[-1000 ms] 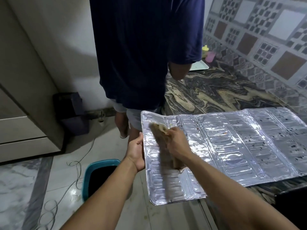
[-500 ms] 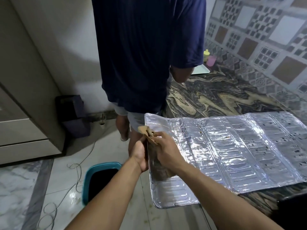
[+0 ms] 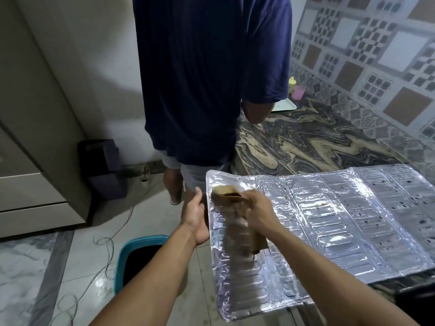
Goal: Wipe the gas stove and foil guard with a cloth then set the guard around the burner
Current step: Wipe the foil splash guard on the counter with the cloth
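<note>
One other person: a figure in a dark blue shirt stands at the bench's left end, just beyond the foil guard.
Bench: swirled stone top below a patterned tile wall; a pink cup and a yellow bottle sit far back.
Floor: teal bin under the left forearm, loose cable, dark box.
Foil guard: lies flat, long axis left to right, left end overhanging the bench edge.
Cloth: brown, blurred, on the guard's left panel.
Right hand: grips the cloth.
Left hand: fingers relaxed, thumb up, against the guard's left edge.
</note>
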{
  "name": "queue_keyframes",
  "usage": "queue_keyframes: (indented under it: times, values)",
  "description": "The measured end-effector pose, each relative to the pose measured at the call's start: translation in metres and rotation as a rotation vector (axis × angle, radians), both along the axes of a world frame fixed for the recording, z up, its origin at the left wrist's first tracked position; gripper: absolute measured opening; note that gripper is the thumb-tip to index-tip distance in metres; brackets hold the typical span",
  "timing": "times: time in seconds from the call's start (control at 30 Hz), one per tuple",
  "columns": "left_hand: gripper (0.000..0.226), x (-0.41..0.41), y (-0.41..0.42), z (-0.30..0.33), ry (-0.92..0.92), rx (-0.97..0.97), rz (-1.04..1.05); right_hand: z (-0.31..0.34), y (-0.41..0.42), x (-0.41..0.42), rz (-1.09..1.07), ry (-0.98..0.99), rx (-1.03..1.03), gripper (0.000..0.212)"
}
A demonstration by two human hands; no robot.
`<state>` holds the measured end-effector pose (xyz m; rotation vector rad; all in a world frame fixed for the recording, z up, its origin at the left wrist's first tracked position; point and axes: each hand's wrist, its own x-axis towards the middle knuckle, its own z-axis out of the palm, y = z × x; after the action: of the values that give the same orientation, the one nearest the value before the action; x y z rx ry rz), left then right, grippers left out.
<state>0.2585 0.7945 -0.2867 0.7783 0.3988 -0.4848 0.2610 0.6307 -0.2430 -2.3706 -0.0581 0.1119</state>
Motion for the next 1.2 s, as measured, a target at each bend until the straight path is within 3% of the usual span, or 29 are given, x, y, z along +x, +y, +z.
queue_keyframes:
  times: [0.17, 0.3, 0.4, 0.67, 0.73, 0.83, 1.0, 1.2]
  values:
    - [0.072, 0.015, 0.002, 0.008, 0.006, 0.083, -0.018, 0.019, -0.056, 0.026, -0.455, -0.028, -0.201, 0.022]
    - [0.072, 0.021, 0.0, 0.006, 0.03, 0.091, -0.01, 0.002, -0.078, 0.037, -0.535, 0.09, -0.377, 0.025]
    - [0.067, 0.021, -0.001, 0.003, 0.015, 0.118, -0.018, -0.016, -0.065, 0.04, -0.44, 0.111, -0.316, 0.014]
    - [0.064, 0.022, -0.006, 0.01, 0.005, 0.096, 0.002, -0.022, 0.001, 0.047, -0.153, 0.093, -0.052, 0.019]
    - [0.065, 0.022, -0.006, 0.013, 0.018, 0.087, 0.022, -0.023, 0.012, 0.046, -0.144, 0.07, 0.1, 0.027]
    - [0.063, 0.022, -0.004, 0.019, 0.013, 0.052, 0.038, -0.018, 0.025, 0.04, -0.128, 0.001, 0.266, 0.021]
    - [0.06, 0.019, -0.003, 0.025, 0.002, -0.005, 0.049, -0.012, 0.041, 0.034, 0.086, -0.149, 0.204, 0.024]
    - [0.095, 0.014, -0.003, 0.031, 0.048, -0.063, 0.183, -0.003, 0.042, 0.02, 0.229, -0.213, 0.222, 0.027]
